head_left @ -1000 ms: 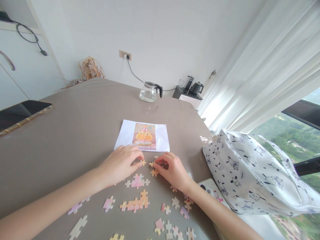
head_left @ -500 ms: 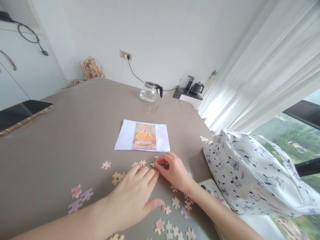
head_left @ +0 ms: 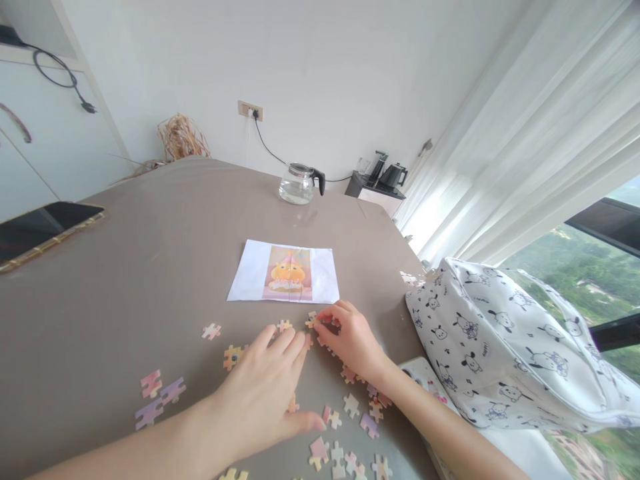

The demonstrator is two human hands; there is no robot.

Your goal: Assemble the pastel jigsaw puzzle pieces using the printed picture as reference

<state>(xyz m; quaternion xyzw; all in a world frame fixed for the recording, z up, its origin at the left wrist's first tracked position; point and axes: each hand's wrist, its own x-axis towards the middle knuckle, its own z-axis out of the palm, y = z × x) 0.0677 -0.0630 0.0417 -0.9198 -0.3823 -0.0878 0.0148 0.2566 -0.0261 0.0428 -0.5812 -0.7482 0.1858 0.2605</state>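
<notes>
My left hand [head_left: 267, 387] lies flat, fingers stretched out, over joined puzzle pieces on the grey-brown table [head_left: 165, 253]. My right hand [head_left: 350, 337] is curled, its fingertips pinching a small puzzle piece [head_left: 314, 321] just below the reference picture sheet [head_left: 284, 272]. Loose pastel pieces [head_left: 345, 427] lie scattered near both wrists. Other pieces [head_left: 160, 397] lie to the left, and a yellow cluster [head_left: 234, 355] sits beside my left fingertips.
A white printed bag [head_left: 500, 347] stands at the table's right edge, with a phone [head_left: 417, 373] beside it. A glass pot [head_left: 299, 183] sits at the far side. A dark tablet [head_left: 43, 227] lies far left. Curtains and a window are on the right.
My left hand left the pieces near the sheet, came back toward me and flattened over the joined pieces. My right hand shifted slightly up toward the sheet.
</notes>
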